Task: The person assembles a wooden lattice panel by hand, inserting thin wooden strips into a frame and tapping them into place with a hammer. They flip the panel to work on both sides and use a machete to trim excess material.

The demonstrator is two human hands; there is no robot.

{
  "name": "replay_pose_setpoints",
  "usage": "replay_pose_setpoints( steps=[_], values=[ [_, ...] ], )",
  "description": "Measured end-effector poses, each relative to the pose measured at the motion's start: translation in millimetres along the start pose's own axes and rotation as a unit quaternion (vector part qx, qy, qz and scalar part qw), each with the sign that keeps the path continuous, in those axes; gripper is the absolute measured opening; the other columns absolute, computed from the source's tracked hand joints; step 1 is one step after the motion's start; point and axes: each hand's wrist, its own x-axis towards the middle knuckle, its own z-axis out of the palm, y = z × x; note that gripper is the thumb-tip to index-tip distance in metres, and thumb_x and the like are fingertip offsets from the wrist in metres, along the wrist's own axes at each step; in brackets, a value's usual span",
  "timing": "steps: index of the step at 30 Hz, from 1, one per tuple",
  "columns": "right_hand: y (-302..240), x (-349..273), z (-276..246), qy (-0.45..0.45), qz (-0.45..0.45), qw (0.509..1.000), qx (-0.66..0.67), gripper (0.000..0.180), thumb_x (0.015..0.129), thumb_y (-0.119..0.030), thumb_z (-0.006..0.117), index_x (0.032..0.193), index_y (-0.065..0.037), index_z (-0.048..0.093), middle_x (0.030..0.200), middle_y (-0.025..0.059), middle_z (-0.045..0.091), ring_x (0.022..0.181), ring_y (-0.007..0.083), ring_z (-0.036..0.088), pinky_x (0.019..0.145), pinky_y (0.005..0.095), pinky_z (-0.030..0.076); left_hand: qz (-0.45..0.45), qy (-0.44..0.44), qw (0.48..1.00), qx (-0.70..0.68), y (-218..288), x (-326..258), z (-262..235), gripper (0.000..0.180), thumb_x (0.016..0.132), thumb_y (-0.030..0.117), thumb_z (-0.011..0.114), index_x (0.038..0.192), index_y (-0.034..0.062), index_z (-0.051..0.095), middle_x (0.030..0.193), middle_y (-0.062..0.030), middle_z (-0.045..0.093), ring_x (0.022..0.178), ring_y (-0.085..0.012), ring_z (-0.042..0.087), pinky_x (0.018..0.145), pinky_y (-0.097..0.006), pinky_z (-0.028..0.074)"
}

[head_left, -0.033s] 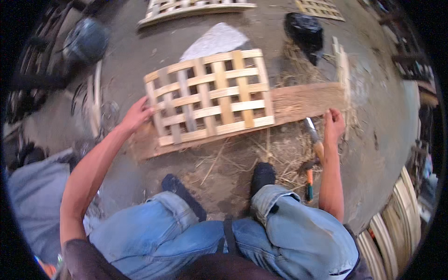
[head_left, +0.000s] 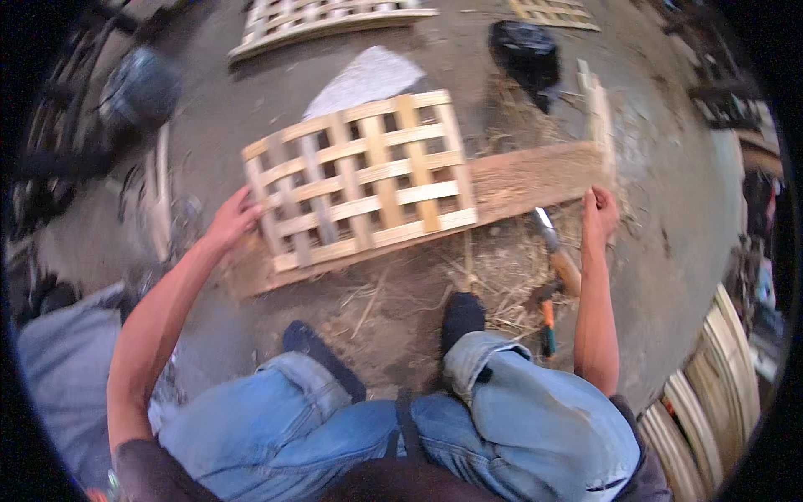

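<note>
Lattice panel (head_left: 364, 180) of woven pale wood strips lies flat on a long wooden board (head_left: 535, 177), which rests on the dirt floor (head_left: 669, 251) in front of the seated person's knees. Panel covers the left and middle part of the board; the board's bare right end sticks out past it. Left hand (head_left: 232, 219) touches the panel's left edge, near its lower left corner, fingers spread against the strip ends, grip loose, not closed around anything. Right hand (head_left: 599, 211) sits at the near edge of the board's right end, well apart from the panel, fingers curled; cannot tell if its grip actually pinches the board or just rests on it. Knife (head_left: 556, 247) with wooden handle lies on the floor just beside the right forearm, blade pointing toward the board. Orange-handled tool (head_left: 547, 322) lies nearer the right knee. Straw and wood shavings (head_left: 493, 268) scattered on the floor between board and feet. Black bag (head_left: 525, 52) beyond the board's far right side. Another lattice panel (head_left: 326, 18) lies at the far edge of the floor. Stacked curved wood strips (head_left: 711, 385) at the right.
</note>
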Motion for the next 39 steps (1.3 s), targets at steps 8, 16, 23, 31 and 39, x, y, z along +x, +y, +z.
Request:
replay_pose_setpoints(
  steps=[8,16,23,31,39],
  values=[
    [160,101,-104,-0.047,0.031,0.944,-0.326,0.027,0.076,-0.026,0.07,0.095,-0.008,0.074,0.088,0.0127,0.074,0.085,0.0277,0.071,0.079,0.0381,0.054,-0.026,-0.016,0.998,-0.046,10,0,11,0.06,0.091,0.007,0.052,0.148,0.0057,0.033,0.114,-0.0038,0.063,0.092,-0.0089,0.058,0.066,-0.024,0.044],
    [128,80,-63,-0.014,-0.019,0.952,-0.306,0.024,0.074,-0.029,0.074,0.083,-0.007,0.074,0.083,0.0152,0.071,0.081,0.0321,0.069,0.075,0.0422,0.053,0.004,-0.004,1.0,-0.024,-7,-5,1,0.05,0.093,0.012,0.053,0.141,0.0041,0.041,0.11,-0.004,0.061,0.085,-0.0076,0.054,0.069,-0.023,0.043],
    [115,96,-65,0.002,0.01,0.949,-0.316,0.024,0.076,-0.031,0.076,0.082,-0.007,0.074,0.083,0.0156,0.07,0.081,0.0335,0.068,0.075,0.0456,0.052,-0.014,-0.007,0.999,0.036,6,-5,3,0.046,0.093,0.011,0.051,0.139,0.0092,0.045,0.106,-0.0007,0.063,0.096,-0.0109,0.057,0.078,-0.028,0.044],
    [160,101,-88,0.045,-0.018,0.931,-0.363,0.027,0.079,-0.033,0.072,0.086,-0.007,0.073,0.083,0.0161,0.071,0.084,0.0333,0.068,0.08,0.044,0.051,0.008,-0.015,0.999,0.042,12,-9,11,0.05,0.093,0.01,0.053,0.141,0.0058,0.042,0.11,-0.0027,0.063,0.092,-0.0096,0.056,0.075,-0.026,0.043],
    [120,85,-80,0.009,0.099,0.93,-0.355,0.036,0.081,-0.035,0.07,0.102,-0.006,0.072,0.094,0.0206,0.071,0.091,0.0374,0.068,0.083,0.046,0.052,0.007,0.001,1.0,0.003,2,-15,4,0.051,0.093,0.011,0.054,0.143,0.0058,0.041,0.115,-0.0057,0.063,0.097,-0.0117,0.058,0.079,-0.027,0.045]
  ],
)
